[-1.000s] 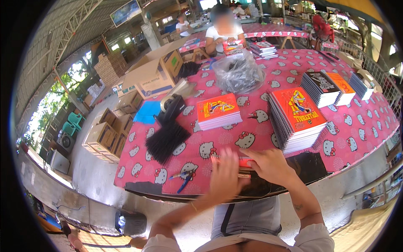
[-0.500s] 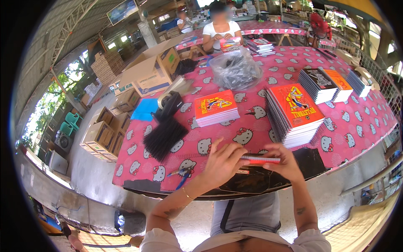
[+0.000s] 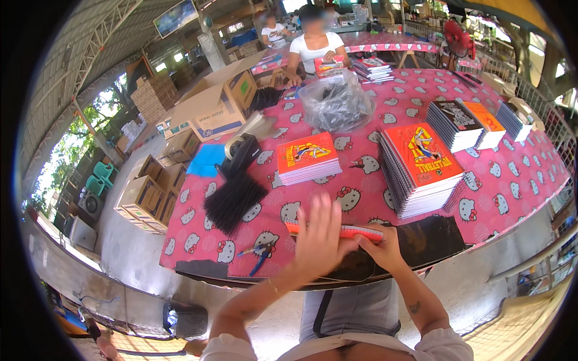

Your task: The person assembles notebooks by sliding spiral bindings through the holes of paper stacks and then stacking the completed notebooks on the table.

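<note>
A red-covered notebook stands edge-on to me over the near edge of the table. My right hand grips its right end, thumb towards me and fingers behind. My left hand is open, fingers stretched upward and slightly blurred, the palm in front of the notebook's left part. Whether that palm presses on the notebook I cannot tell, and it hides the middle of the edge. Beyond the hands lies a short stack of orange notebooks. A taller stack of spiral-bound orange notebooks rises to the right.
Black binding coils lie at left, beside a tape dispenser and blue sheets. Pliers rest near the front edge. Further back are a clear plastic bag, cartons, more notebook stacks and a co-worker.
My left hand has gone from curled fingers at the notebook's left end to an open, upright palm before it. The notebook and right hand have shifted left. The far co-worker's hand has lowered to the table.
</note>
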Available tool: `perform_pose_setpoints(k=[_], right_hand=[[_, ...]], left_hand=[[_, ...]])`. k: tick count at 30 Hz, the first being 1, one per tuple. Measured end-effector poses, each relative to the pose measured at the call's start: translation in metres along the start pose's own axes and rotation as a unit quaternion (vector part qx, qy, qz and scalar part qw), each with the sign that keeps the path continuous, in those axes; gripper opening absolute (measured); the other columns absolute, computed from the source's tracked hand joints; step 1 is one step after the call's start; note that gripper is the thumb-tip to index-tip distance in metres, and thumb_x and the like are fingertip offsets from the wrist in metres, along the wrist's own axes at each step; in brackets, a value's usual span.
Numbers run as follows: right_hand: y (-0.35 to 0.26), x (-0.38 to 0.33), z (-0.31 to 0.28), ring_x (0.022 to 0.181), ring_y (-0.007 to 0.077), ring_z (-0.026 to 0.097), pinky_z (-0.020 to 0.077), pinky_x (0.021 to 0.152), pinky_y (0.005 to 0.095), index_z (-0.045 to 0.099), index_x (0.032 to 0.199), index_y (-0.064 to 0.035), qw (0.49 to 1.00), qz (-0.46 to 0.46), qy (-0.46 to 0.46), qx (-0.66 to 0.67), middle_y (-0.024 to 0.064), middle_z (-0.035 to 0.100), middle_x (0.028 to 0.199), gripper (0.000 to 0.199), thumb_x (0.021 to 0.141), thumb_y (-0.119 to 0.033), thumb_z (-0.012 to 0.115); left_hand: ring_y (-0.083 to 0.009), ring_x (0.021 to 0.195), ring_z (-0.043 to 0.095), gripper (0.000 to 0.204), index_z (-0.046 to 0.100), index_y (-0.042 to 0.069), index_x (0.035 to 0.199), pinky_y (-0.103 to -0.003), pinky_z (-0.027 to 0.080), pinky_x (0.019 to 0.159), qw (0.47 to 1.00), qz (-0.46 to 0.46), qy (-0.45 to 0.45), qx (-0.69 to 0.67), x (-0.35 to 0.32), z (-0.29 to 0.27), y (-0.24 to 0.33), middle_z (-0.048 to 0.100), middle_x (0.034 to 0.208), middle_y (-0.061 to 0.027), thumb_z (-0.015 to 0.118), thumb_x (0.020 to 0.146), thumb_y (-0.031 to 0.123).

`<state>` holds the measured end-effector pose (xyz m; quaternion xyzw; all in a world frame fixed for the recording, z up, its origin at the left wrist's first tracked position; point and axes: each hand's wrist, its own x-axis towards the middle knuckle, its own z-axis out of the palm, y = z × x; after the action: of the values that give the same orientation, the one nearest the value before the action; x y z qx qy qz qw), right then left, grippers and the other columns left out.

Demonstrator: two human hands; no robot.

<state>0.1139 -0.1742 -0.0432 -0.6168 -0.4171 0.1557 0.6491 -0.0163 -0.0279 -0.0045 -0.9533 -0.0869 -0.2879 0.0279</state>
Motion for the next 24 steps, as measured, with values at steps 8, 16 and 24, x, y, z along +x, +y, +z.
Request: perform_pose_setpoints(k=[8,16,24], right_hand=[[0.011,-0.005,-0.007,0.067,0.0073,0.064,0.0523,0.063,0.0268,0.075,0.106,0.0016,0.994,-0.097,0.043,-0.024,0.0084,0.073,0.077,0.02,0.089,-0.008,0.079],[0.005,-0.003,-0.012,0.07,0.0119,0.066,0.0525,0.065,0.0286,0.072,0.108,-0.0004,0.996,-0.075,0.013,-0.034,0.0109,0.071,0.081,0.022,0.089,-0.009,0.078],[-0.007,0.0,-0.023,0.076,0.0323,0.068,0.0526,0.072,0.0354,0.066,0.127,-0.0023,0.993,-0.016,-0.105,-0.06,0.0207,0.071,0.093,0.033,0.095,-0.011,0.067]], left_hand=[[-0.0471,0.15,0.031,0.1,0.041,-0.009,0.149,-0.069,0.02,0.117,0.997,0.064,-0.017,0.051,0.01,0.01,0.009,0.039,0.156,-0.0327,0.053,0.089,0.069],[-0.0477,0.151,0.027,0.091,0.037,-0.012,0.15,-0.07,0.016,0.118,0.999,0.039,0.009,0.01,0.003,0.012,0.021,0.034,0.158,-0.0338,0.044,0.099,0.063],[-0.047,0.148,0.034,0.095,0.037,-0.01,0.151,-0.069,0.02,0.116,0.999,0.046,-0.015,0.016,-0.012,0.022,0.027,0.038,0.156,-0.0312,0.044,0.096,0.067]])
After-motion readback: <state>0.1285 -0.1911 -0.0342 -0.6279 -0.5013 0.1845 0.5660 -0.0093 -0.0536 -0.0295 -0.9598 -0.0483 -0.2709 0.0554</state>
